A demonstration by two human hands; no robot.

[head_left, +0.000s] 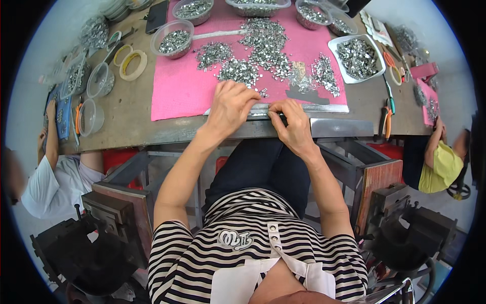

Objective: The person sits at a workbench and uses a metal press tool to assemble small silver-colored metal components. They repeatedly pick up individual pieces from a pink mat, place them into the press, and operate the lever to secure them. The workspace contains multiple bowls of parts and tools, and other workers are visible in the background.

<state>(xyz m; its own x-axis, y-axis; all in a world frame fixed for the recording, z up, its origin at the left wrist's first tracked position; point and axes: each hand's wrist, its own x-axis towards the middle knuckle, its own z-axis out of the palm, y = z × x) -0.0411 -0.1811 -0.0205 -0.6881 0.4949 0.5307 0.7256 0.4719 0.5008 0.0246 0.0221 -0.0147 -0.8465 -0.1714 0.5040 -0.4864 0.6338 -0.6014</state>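
Observation:
At the near edge of a pink mat (177, 96), a long silvery metal strip (326, 108) lies left to right. My left hand (229, 109) hovers over its left half, with thumb and forefinger pinched together; whatever they hold is too small to make out. My right hand (292, 123) bends over the strip's middle, fingertips closed at a short row of small shiny pieces (259, 113). What lies between those fingertips is hidden. Just beyond my hands is a heap of small silvery metal pieces (238, 72), and a larger pile (266, 45) spreads behind it.
Clear plastic tubs (173, 39) of metal pieces line the mat's far side. A white tray (356, 59) stands right, near orange-handled pliers (388, 121). Tape rolls (133, 66) lie left. One person (48, 180) works at the left, another (441, 164) at the right.

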